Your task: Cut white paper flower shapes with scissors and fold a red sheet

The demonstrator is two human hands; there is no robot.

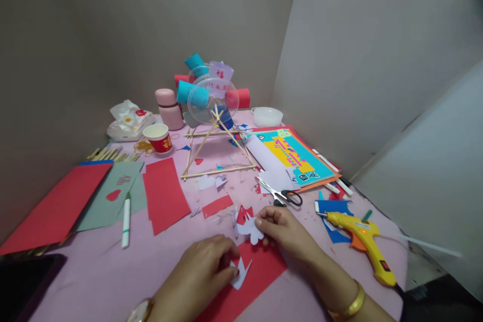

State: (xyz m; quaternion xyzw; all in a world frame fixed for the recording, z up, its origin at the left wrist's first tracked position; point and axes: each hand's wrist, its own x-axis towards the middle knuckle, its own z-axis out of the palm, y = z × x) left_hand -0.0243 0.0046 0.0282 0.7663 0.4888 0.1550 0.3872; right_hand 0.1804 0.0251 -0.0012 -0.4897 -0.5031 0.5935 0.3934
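Between the thumb and fingers of my right hand (285,229) is a white paper cutout (252,230) with rounded lobes, a bit of red paper showing at its top. My left hand (206,269) pinches a small pointed white paper scrap (240,276). Both hands are above a red paper sheet (260,274) lying on the pink tablecloth. Just beyond my right hand lie scissors (278,193) with black handles, their blades pointing away to the left. A red paper strip (218,206) and small paper clippings lie ahead of my hands.
A stick frame (204,143) carries a wheel (213,100) with blue, red and purple paper tubes. To the right lies a yellow glue gun (362,234), its light lit. A green marker (126,221), red sheets (166,193), paper cup (159,140) and pink flask (169,110) are left.
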